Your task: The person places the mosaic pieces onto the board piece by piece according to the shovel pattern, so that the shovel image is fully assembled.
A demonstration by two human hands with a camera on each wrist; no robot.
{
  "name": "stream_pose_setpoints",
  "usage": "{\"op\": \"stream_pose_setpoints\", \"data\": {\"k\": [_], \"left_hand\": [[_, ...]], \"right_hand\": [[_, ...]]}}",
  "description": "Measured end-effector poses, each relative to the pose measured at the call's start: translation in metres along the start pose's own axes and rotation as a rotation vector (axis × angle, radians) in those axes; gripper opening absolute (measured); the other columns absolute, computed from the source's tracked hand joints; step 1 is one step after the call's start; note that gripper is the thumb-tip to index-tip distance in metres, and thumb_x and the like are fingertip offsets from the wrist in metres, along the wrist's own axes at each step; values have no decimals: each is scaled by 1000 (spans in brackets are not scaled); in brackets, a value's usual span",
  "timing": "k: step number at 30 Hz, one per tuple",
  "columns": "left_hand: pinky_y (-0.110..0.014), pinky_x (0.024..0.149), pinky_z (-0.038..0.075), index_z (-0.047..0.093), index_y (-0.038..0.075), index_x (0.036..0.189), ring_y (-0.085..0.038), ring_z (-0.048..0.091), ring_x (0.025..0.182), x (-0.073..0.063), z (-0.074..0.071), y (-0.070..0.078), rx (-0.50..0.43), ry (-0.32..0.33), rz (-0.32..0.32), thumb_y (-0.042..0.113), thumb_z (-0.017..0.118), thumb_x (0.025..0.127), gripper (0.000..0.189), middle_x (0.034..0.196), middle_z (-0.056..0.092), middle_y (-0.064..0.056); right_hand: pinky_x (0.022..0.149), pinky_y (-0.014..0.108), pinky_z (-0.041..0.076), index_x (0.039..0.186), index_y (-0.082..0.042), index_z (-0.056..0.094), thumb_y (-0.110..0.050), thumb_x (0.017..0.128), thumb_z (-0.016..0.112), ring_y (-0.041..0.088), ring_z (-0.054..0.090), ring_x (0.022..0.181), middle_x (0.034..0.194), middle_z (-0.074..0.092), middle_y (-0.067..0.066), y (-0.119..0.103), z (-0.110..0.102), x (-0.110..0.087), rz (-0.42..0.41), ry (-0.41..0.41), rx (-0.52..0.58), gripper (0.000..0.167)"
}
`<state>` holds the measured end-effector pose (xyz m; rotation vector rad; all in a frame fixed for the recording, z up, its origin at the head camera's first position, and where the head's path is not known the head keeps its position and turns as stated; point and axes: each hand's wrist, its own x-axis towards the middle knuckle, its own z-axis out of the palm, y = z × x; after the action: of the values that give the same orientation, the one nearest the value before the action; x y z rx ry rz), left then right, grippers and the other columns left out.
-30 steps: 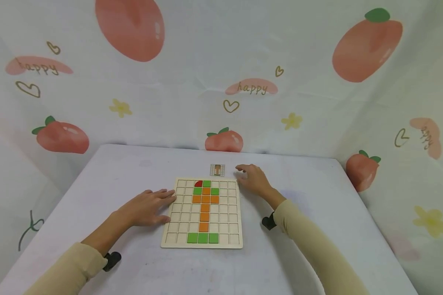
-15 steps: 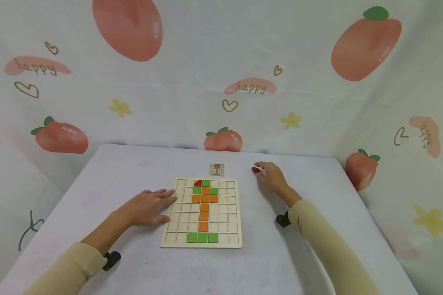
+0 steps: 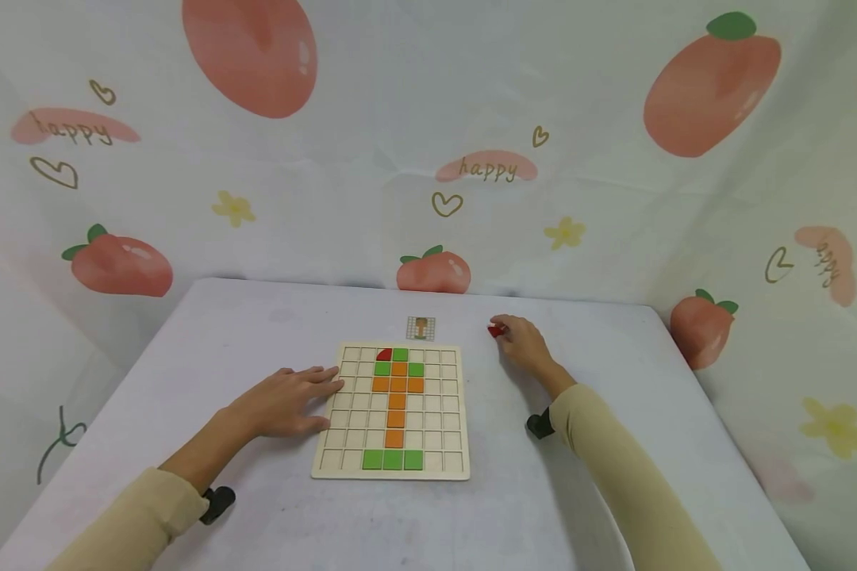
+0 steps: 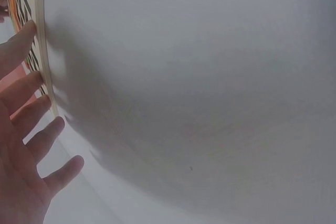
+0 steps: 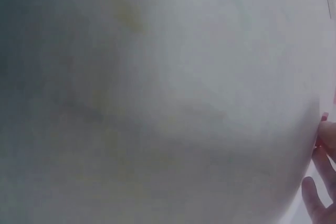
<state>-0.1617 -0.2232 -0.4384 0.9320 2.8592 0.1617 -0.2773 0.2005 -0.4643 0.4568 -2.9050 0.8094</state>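
Observation:
A pale wooden grid board [image 3: 443, 412] lies on the table with green tiles [image 3: 393, 460], orange tiles [image 3: 397, 401] and one red quarter-round tile [image 3: 385, 355] set in its squares. My left hand [image 3: 289, 403] rests at the board's left edge, fingers spread and fairly straight; the left wrist view shows its fingertips touching the board's rim [image 4: 40, 35]. Beyond the board's far right corner, my right hand [image 3: 524, 345] pinches a small red tile [image 3: 495, 329] between thumb and fingers. Its exact shape is mostly covered by the fingers. In the right wrist view only fingertips [image 5: 326, 135] show at the right edge.
A small pattern card [image 3: 420, 328] lies just behind the board. The white table [image 3: 257, 317] meets a fruit-printed cloth [image 3: 357, 190] at the back, and cloth also hangs at both sides.
My right hand has moved right, from the board's far right corner to the red tile, and its fingers have come together on it. The left hand and board have stayed put.

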Motion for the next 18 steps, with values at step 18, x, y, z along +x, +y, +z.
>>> {"op": "stream_pose_setpoints", "data": {"k": [18], "left_hand": [[-60,99,43,59,12,141,-35,47,136,1,2,0,1,-6,-14,44,70,88,63,149,50,-10]], "right_hand": [[93,47,50,122,2,65,-3,89,71,32,64,100,106,69,17,-4,6,1,42,3,55,33]]}}
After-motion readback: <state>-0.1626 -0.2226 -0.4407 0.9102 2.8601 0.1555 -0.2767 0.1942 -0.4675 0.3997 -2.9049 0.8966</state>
